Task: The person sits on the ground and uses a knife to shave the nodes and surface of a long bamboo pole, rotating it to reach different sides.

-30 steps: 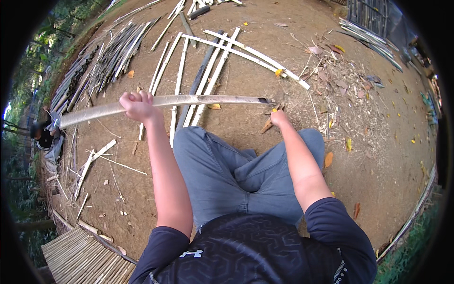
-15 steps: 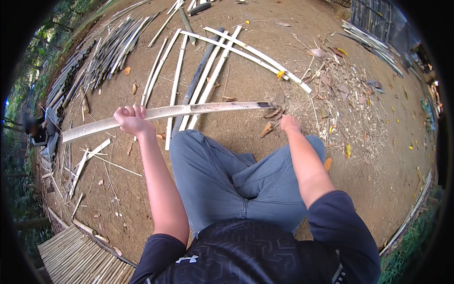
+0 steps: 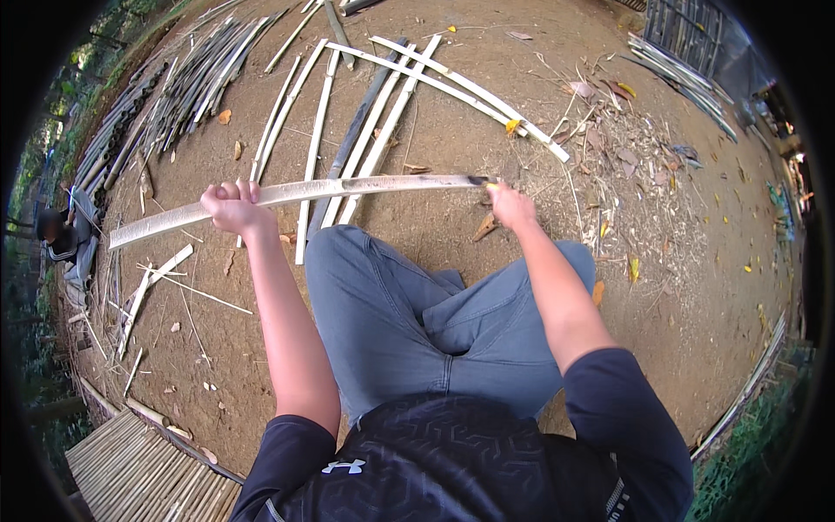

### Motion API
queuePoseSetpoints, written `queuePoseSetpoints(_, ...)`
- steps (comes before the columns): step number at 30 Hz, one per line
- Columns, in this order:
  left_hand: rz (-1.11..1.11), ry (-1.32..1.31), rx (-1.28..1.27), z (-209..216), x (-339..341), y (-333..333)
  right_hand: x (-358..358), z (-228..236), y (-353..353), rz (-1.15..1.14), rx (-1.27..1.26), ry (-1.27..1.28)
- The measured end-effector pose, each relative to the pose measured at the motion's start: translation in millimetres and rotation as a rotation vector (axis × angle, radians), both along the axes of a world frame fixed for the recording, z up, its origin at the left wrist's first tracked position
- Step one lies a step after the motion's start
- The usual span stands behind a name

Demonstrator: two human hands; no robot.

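Note:
A long, pale split bamboo strip [image 3: 304, 190] is held up crosswise above my knees, slightly bowed. My left hand [image 3: 233, 207] is wrapped round it towards its left part, with the broader end sticking out past my fist. My right hand [image 3: 513, 207] is closed at the strip's narrower right end, where a dark patch and a small yellow-orange spot show by the fingertips. Whether those belong to a tool in that hand or to the strip, I cannot tell.
Several pale bamboo strips [image 3: 377, 139] lie crossed on the dirt ahead, with a dark pole among them. Piled bamboo poles [image 3: 196, 83] are at the far left. Shavings and dry leaves [image 3: 639, 191] litter the right side. A person [image 3: 76, 235] sits at the left edge. A slatted bamboo platform [image 3: 148, 465] stands lower left.
My right hand has moved up and left to the strip's dark end. The left hand and the strip have shifted slightly left and up in the picture.

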State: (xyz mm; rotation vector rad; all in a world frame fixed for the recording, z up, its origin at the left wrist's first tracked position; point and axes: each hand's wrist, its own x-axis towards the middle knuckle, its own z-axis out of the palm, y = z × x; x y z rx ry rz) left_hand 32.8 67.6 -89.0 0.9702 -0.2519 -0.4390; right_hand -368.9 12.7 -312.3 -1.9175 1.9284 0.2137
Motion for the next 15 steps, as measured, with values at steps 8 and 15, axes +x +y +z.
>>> queuePoseSetpoints(8,-0.024,-0.016,-0.125,18.7,8.9,-1.9,9.6,1.4,-3.8,-0.361,-0.111,-0.203)
queuePoseSetpoints(15,-0.036,-0.088,-0.208,53.2,29.8,5.8,3.3,-26.8,-14.2,-0.347,-0.151,-0.365)
